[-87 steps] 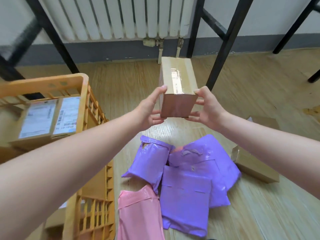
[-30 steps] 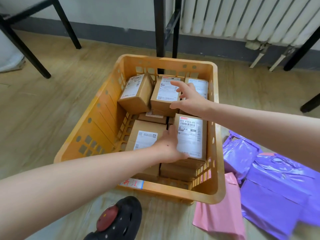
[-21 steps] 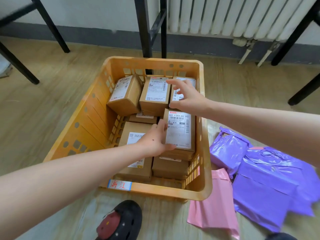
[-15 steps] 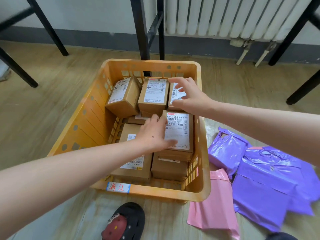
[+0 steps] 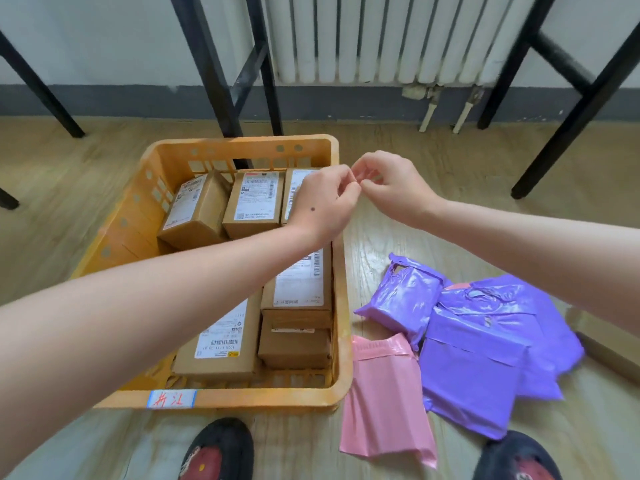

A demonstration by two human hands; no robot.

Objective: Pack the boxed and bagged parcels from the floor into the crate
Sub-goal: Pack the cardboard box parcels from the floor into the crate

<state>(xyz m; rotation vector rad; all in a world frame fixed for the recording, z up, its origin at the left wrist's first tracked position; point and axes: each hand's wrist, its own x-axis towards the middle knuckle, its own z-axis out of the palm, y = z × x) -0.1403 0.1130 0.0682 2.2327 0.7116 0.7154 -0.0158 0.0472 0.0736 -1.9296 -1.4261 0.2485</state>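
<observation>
An orange crate stands on the wooden floor, holding several brown cardboard boxes with white shipping labels. To its right lie purple bagged parcels in a loose pile and one pink bag. A brown box shows at the far right, mostly hidden under my right forearm. My left hand and my right hand hover above the crate's far right corner. Their curled fingertips touch each other and nothing is visible in them.
Black metal table legs stand just behind the crate, and others rise at the right. A white radiator lines the wall. My two dark shoes are at the bottom edge, close to the crate and bags.
Both hands have let go of the boxes and risen out of the crate, meeting over its right rim. The box I carried earlier now lies inside. The view has shifted right.
</observation>
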